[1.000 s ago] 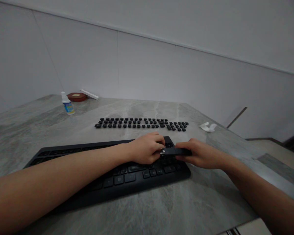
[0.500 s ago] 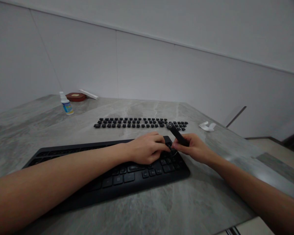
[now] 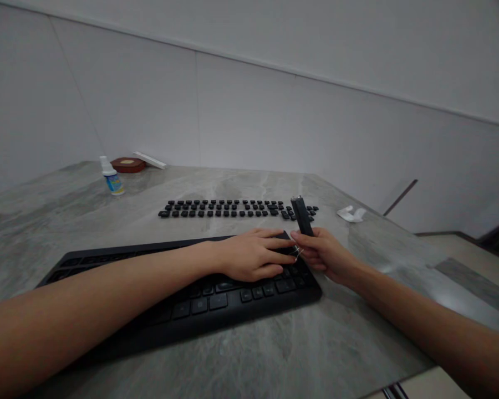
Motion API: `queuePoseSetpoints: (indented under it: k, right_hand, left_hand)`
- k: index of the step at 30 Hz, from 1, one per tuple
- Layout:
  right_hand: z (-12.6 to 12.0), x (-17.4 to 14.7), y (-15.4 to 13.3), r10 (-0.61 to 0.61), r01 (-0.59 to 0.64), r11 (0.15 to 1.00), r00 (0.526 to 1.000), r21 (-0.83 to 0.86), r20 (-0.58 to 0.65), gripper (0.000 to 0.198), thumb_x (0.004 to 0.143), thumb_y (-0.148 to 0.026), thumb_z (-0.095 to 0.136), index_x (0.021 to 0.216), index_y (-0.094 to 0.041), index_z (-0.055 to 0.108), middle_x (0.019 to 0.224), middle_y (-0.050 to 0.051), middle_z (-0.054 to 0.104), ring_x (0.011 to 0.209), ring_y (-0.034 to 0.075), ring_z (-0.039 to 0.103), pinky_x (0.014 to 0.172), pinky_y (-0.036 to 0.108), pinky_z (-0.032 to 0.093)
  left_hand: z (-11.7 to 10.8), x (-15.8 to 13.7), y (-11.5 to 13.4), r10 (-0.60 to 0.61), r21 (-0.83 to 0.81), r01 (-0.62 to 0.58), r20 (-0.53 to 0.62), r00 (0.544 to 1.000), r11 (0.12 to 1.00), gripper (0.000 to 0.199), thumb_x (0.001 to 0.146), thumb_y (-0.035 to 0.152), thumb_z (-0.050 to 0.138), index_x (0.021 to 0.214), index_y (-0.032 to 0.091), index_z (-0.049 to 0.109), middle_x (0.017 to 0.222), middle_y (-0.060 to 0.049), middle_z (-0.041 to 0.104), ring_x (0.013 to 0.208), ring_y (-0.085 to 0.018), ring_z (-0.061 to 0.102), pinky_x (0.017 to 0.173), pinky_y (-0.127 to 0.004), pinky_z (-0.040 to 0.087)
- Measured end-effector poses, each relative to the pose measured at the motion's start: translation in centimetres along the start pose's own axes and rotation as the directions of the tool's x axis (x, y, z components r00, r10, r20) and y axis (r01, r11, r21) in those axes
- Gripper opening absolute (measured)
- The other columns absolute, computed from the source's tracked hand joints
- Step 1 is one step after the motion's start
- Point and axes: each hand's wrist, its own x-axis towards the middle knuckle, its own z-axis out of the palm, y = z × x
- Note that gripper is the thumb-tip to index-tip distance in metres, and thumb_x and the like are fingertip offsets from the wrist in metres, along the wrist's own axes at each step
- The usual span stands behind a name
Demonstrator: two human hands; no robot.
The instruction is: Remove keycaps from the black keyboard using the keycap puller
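A black keyboard [image 3: 216, 321] lies at a slant before me, several keys still on its lower right part. My left hand [image 3: 253, 255] rests palm down over its right half, fingers stretched toward thin wire loops. Those wires [image 3: 298, 252] belong to a keycap puller [image 3: 301, 215] with a black handle, gripped upright in my right hand [image 3: 322, 252] above the keyboard's right edge. Whether a key sits in the wires is too small to tell. Behind the keyboard, loose black keycaps [image 3: 220, 213] stand in rows on the grey table.
A white spray bottle [image 3: 113, 180] with a blue label stands at the back left, by a reddish-brown box [image 3: 128, 164] and a white flat strip [image 3: 149, 160]. Crumpled white pieces [image 3: 351, 214] lie to the right. A wall [image 3: 249, 116] rises behind the grey marbled table [image 3: 299, 354].
My right hand has tipped the keycap puller more upright, its handle swinging right, and the wires show above the keys. My left fingers have straightened and spread toward the wires.
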Motion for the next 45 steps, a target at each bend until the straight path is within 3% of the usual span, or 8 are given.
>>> queuePoseSetpoints:
  k: [9,16,19,30,38,45]
  right_hand:
    - [1.4,-0.2,0.6,-0.051,0.049,0.999,0.972,-0.018,-0.23,0.038,0.054,-0.035,0.077,0.05,-0.02,0.043,0.037,-0.01,0.031,0.033,0.003,0.022,0.032,0.019,0.011]
    - [2.5,0.0,1.7,-0.264,0.214,0.964,0.843,-0.158,-0.469,0.028,0.052,-0.022,0.068,0.045,-0.02,0.041,0.042,-0.006,0.037,0.043,0.007,0.032,0.04,0.023,0.025]
    - [2.5,0.1,1.9,-0.308,0.239,0.95,0.82,-0.199,-0.482,0.023,0.052,-0.02,0.062,0.044,-0.021,0.04,0.043,-0.006,0.035,0.044,0.008,0.029,0.041,0.024,0.023]
    - [2.3,0.1,2.0,-0.303,0.246,0.952,0.82,-0.18,-0.485,0.023,0.05,-0.021,0.058,0.042,-0.021,0.037,0.044,-0.006,0.031,0.045,0.008,0.027,0.041,0.024,0.021]
    - [2.3,0.0,2.1,-0.309,0.263,0.951,0.817,-0.162,-0.487,0.023,0.05,-0.02,0.057,0.041,-0.022,0.037,0.041,-0.006,0.033,0.043,0.008,0.028,0.04,0.024,0.021]
    - [2.2,0.0,2.1,-0.327,0.279,0.945,0.815,-0.171,-0.479,0.023,0.052,-0.02,0.058,0.04,-0.022,0.038,0.041,-0.005,0.034,0.043,0.008,0.029,0.04,0.024,0.022]
  left_hand:
    - [-0.8,0.1,0.4,-0.027,-0.105,0.039,0.115,0.993,0.994,0.044,0.103,0.032,0.034,0.143,0.02,0.046,0.152,-0.003,0.041,0.148,-0.032,0.019,0.12,-0.051,0.022]
    - [-0.7,0.1,0.4,-0.026,-0.13,0.039,0.101,0.995,0.991,0.043,0.101,0.029,0.038,0.141,0.018,0.048,0.151,-0.005,0.043,0.145,-0.035,0.025,0.115,-0.058,0.029]
    - [-0.7,0.1,0.4,-0.02,-0.116,0.032,0.097,0.995,0.993,0.042,0.101,0.028,0.039,0.14,0.018,0.049,0.15,-0.006,0.043,0.144,-0.036,0.027,0.114,-0.059,0.031]
    - [-0.4,0.4,0.4,0.007,-0.092,-0.004,0.034,0.999,0.996,0.039,0.1,0.027,0.042,0.137,0.018,0.053,0.145,-0.009,0.05,0.141,-0.036,0.035,0.11,-0.058,0.036]
    - [-0.6,0.5,0.4,0.0,-0.072,0.005,0.069,0.998,0.997,0.04,0.101,0.027,0.04,0.138,0.017,0.05,0.147,-0.006,0.048,0.142,-0.035,0.033,0.112,-0.054,0.035]
    - [-0.5,0.4,0.4,0.018,-0.08,-0.015,0.035,0.999,0.997,0.04,0.1,0.027,0.04,0.137,0.017,0.052,0.145,-0.009,0.049,0.141,-0.037,0.035,0.108,-0.06,0.038]
